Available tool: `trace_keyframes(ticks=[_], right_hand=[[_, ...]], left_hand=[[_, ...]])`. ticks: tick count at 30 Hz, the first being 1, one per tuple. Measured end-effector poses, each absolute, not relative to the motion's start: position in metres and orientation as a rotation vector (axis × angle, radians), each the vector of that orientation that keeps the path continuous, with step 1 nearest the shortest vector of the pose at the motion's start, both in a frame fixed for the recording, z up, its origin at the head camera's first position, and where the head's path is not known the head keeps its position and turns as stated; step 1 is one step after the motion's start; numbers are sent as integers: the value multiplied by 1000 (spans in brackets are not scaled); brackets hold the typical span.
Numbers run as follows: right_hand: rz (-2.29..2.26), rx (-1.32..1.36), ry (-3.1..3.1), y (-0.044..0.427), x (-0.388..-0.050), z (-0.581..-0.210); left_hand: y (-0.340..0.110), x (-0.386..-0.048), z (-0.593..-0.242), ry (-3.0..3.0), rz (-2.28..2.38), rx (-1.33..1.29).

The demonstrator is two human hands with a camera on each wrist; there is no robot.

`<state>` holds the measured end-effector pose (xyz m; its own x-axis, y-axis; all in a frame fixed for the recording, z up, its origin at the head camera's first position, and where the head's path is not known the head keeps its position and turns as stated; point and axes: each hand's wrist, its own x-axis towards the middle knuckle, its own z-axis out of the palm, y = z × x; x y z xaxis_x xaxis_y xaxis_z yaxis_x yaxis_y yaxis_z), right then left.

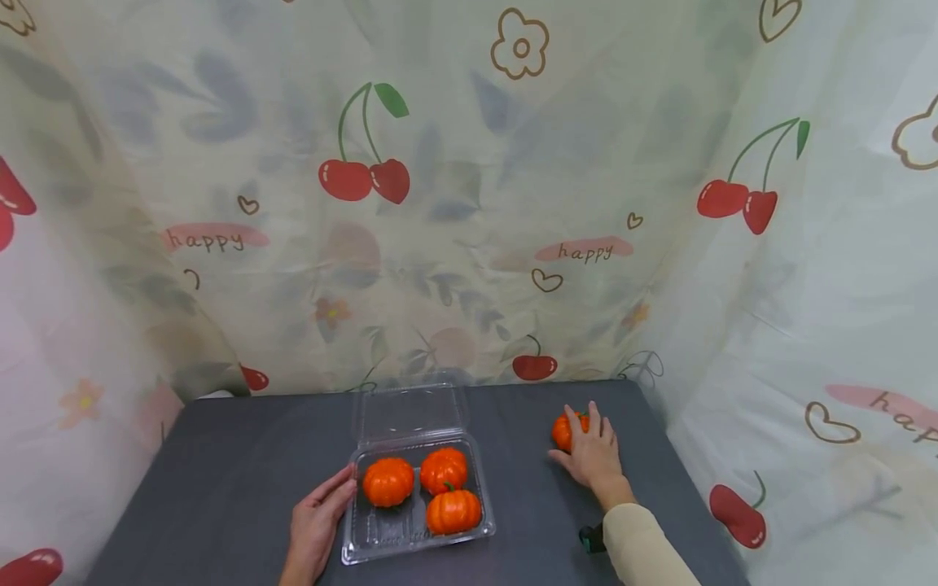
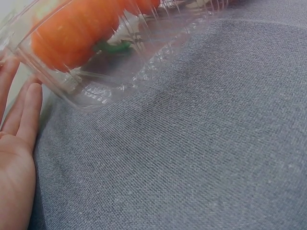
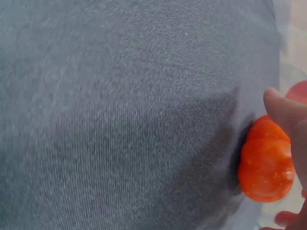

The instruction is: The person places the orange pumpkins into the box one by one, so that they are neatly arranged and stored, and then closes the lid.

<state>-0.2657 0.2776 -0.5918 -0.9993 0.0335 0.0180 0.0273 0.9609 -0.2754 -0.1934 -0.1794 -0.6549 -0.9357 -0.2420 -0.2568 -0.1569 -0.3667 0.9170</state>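
Note:
A clear plastic clamshell box (image 1: 366,537) lies with its lid raised at the back, holding three small orange pumpkins, among them a left one (image 1: 388,482), a back one (image 1: 443,470) and a front one (image 1: 453,512). Against the box's left side my left hand (image 1: 317,521) rests with its fingers extended; the left wrist view shows the fingers (image 2: 29,112) at the wall. Over at the right, my right hand (image 1: 592,456) spreads its fingers over another orange pumpkin (image 3: 266,163) on the table. Thumb and fingers stand around it; firm contact cannot be made out.
A dark grey cloth covers the table (image 1: 242,488). Behind it and at both sides hangs a pale curtain (image 1: 440,268) printed with cherries, flowers and hearts. A small dark object (image 1: 592,538) shows beside the right sleeve.

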Motion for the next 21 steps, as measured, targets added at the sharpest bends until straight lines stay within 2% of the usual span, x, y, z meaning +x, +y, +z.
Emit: trace_keyframes(ticks=[14, 21], right_hand=[[559, -65, -3064, 282, -265, -607], [560, 15, -3000, 280, -266, -616]], left_hand=[[-178, -192, -655, -1732, -2503, 558], [-179, -193, -654, -1731, -2498, 557]])
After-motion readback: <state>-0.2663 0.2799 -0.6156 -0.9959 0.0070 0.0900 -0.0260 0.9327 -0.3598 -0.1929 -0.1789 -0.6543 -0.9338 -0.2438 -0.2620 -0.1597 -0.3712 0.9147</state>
